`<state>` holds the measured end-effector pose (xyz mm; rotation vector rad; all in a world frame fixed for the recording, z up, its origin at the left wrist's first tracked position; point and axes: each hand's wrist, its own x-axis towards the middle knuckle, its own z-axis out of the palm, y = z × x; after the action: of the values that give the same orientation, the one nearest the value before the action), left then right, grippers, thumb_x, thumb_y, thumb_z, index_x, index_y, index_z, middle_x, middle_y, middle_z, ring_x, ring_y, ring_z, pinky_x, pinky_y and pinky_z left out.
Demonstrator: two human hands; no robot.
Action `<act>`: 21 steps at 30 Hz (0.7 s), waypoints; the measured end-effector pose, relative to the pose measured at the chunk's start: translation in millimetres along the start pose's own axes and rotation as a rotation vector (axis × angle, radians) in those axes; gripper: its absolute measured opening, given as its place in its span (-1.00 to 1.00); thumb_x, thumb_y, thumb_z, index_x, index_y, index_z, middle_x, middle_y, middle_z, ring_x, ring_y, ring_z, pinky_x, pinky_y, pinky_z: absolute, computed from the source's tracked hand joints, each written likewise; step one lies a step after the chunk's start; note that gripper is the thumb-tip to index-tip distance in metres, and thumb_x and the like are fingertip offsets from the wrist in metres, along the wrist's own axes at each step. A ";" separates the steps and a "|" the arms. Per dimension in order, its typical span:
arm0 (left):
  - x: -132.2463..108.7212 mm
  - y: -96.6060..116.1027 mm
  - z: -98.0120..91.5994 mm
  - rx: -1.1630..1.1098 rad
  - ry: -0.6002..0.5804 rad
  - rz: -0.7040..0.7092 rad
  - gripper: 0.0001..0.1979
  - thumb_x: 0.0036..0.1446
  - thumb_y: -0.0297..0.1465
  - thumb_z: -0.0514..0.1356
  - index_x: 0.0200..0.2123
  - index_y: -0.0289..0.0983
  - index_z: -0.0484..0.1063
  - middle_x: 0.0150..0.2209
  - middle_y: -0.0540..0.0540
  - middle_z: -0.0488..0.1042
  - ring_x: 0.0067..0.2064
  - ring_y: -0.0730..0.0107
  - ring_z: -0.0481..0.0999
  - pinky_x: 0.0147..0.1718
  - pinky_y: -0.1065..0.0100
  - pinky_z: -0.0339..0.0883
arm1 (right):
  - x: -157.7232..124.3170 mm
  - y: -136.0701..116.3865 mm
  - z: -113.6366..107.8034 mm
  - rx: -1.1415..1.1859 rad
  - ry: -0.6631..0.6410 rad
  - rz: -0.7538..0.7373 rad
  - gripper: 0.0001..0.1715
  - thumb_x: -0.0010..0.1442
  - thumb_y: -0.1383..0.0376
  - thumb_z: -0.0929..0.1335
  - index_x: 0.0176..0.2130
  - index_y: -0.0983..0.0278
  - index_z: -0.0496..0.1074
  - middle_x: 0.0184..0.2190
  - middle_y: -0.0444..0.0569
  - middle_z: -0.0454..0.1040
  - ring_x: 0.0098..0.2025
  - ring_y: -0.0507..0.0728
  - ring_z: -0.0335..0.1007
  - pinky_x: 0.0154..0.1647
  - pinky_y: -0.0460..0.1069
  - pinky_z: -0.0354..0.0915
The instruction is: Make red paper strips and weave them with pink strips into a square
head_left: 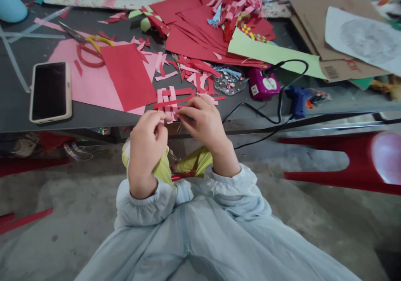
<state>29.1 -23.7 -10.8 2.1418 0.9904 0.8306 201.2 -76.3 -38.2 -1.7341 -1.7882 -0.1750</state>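
At the table's near edge lies a small weave of paper strips (166, 104), pink ones running lengthwise and red ones crossing them. My left hand (148, 136) is curled at its lower left, with the fingertips closed at the end of a pink strip. From the right, my right hand (205, 120) reaches in with thumb and forefinger pinched at the edge of the weave, near a pink strip's end. A long red strip (175, 101) slants across the top of the weave and passes behind the right fingers. The fingers partly hide the strip ends.
Left are a phone (50, 90), scissors (90, 49), a red sheet (130, 76) and a pink sheet (84, 86). Cut scraps (197, 74) lie behind the weave. To the right are a purple box (263, 83), a blue glue gun (297, 101) with a cord, and a red stool (357, 155).
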 end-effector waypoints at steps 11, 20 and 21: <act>0.1 -8.1 -2.5 0.184 0.064 -0.133 -0.72 0.14 -0.56 0.06 -0.24 -0.21 0.54 -0.18 -0.05 0.60 -0.11 0.31 0.57 -0.07 0.30 0.39 | -4.9 -0.9 -4.4 0.082 0.127 -0.007 -0.72 0.33 0.21 0.33 -0.32 0.26 0.57 -0.42 -0.04 0.48 -0.33 0.09 0.31 -0.22 0.04 0.26; 1.6 -6.9 -1.9 0.202 0.031 -0.144 -0.71 0.17 -0.55 0.04 -0.21 -0.18 0.53 -0.15 -0.10 0.58 -0.07 0.22 0.55 -0.02 0.20 0.40 | 9.0 8.2 -11.3 -0.004 0.020 0.080 -0.78 0.27 0.17 0.37 -0.16 0.22 0.53 -0.25 0.03 0.49 -0.14 0.22 0.35 -0.03 0.15 0.26; 2.0 -7.0 -1.7 0.201 0.026 -0.137 -0.70 0.17 -0.55 0.03 -0.20 -0.20 0.53 -0.14 -0.11 0.58 -0.05 0.21 0.54 -0.01 0.19 0.40 | 8.9 8.8 -10.3 -0.003 -0.017 0.089 -0.79 0.26 0.18 0.37 -0.15 0.22 0.53 -0.23 0.04 0.50 -0.12 0.24 0.35 -0.02 0.16 0.25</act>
<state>26.0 -18.0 -14.4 2.2043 1.2655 0.7210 213.6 -72.9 -28.3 -1.8178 -1.7195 -0.1260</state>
